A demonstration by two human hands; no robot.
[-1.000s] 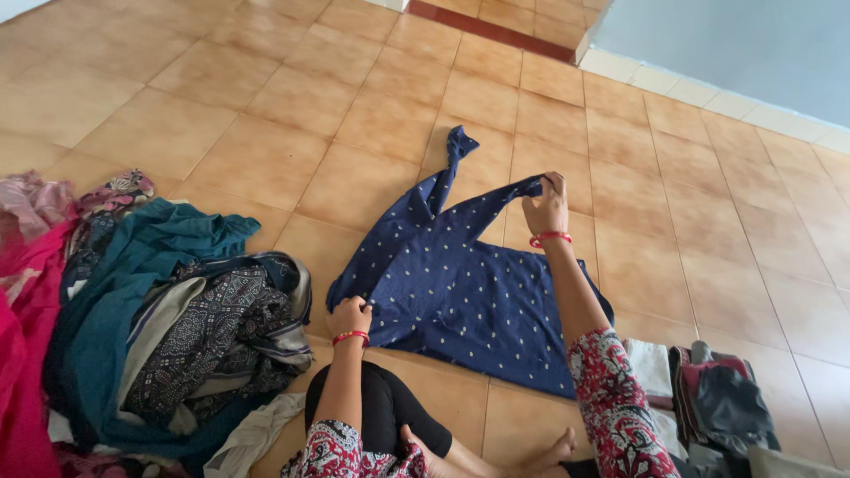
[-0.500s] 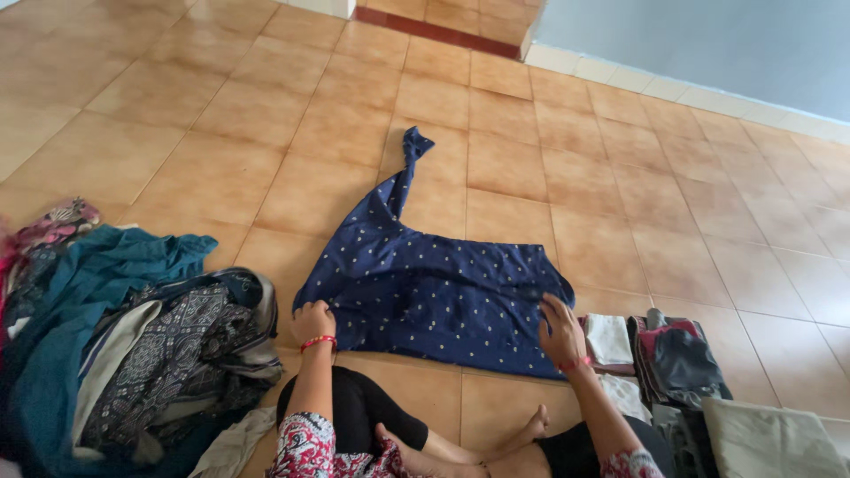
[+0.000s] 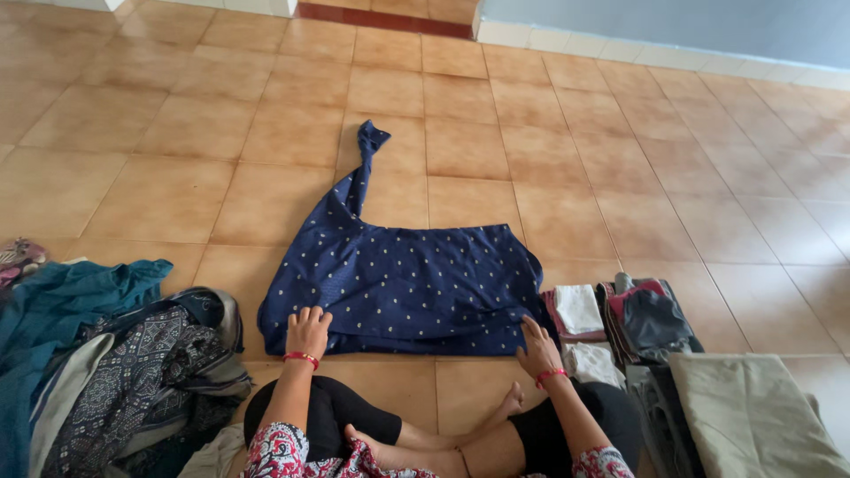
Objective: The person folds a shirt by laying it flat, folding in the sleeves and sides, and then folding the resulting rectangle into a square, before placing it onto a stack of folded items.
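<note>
Terracotta ceramic floor tiles (image 3: 266,115) give a flat bed for the navy blue cotton garment with small pale dots (image 3: 407,279), spread just ahead of the crossed legs, one narrow strip trailing away. To my left I see a heap of teal and patterned unfolded clothes (image 3: 106,354); to my right, a row of folded clothes (image 3: 655,327). Left hand (image 3: 307,332) and right hand (image 3: 537,347) lie open, palms pressing the near hem flat.
</note>
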